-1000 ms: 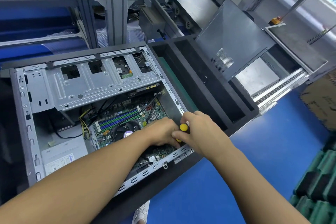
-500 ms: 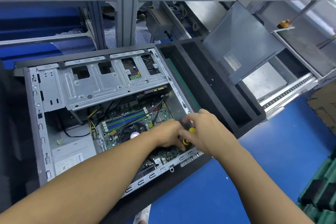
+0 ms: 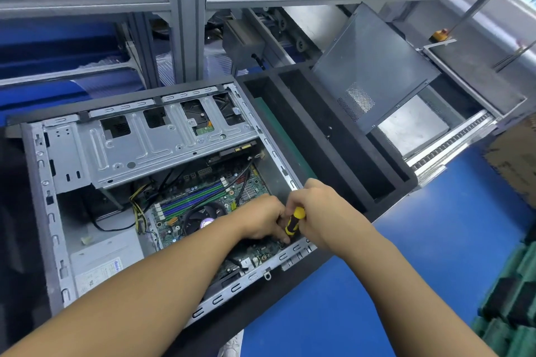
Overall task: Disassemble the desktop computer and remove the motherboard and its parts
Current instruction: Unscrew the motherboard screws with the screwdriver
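Observation:
An open desktop computer case [image 3: 43, 182] lies on its side in front of me. Its green motherboard [image 3: 203, 194] shows RAM slots, a round CPU fan [image 3: 203, 219] and cables. My right hand [image 3: 322, 211] grips a yellow and black screwdriver [image 3: 294, 223] near the case's lower right edge, tip down on the board. My left hand [image 3: 261, 220] sits just left of it, fingers curled at the screwdriver's lower end; what they hold is hidden. A silver drive cage [image 3: 150, 148] covers the upper part of the case.
A power supply [image 3: 98, 266] lies at the case's lower left. A black foam tray [image 3: 342, 153] stands right of the case, with the removed grey side panel [image 3: 374, 66] leaning behind it. Blue floor [image 3: 435, 240] at right, green trays [image 3: 516, 298] stacked at far right.
The screwdriver has tilted and its handle shows more between my hands; both hands stay at the same spot on the board. My view shifted slightly.

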### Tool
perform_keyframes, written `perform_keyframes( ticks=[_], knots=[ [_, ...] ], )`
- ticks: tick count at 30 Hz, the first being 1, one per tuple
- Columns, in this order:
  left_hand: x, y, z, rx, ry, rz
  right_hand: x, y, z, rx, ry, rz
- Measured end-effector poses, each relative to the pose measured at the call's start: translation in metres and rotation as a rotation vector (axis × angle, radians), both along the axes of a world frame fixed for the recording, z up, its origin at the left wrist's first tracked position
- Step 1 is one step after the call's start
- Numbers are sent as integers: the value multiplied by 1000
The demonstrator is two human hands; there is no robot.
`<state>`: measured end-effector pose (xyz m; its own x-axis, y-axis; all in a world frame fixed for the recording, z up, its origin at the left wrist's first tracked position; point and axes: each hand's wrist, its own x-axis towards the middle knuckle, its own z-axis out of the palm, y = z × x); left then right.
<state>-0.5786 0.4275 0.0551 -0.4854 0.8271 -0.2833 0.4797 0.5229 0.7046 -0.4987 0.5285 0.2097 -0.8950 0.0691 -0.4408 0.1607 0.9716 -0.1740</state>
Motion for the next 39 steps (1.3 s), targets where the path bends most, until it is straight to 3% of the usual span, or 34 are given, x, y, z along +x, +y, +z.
perform_keyframes(
  ticks=[3, 6, 15, 19, 24, 34, 39],
  knots=[
    [1, 0, 3, 21, 13, -22, 3, -3, -4, -22, 96, -78],
    [0, 0, 5, 27, 17, -41, 2, -4, -6, 93, 183, -105],
    [-2, -2, 5, 16, -6, -13, 0, -3, -3, 1, 75, 38],
    [1, -1, 5, 26, 35, 4, 1, -3, -5, -66, 98, 3],
    [-1, 0, 6, 46, 66, -45, 1, -5, -9, 80, 198, -94],
    [-1, -1, 5, 7, 2, 6, 3, -2, -10, -103, 100, -25],
    [1, -3, 5, 74, 18, -6, 4, -9, -13, 31, 160, -113]
  ],
)
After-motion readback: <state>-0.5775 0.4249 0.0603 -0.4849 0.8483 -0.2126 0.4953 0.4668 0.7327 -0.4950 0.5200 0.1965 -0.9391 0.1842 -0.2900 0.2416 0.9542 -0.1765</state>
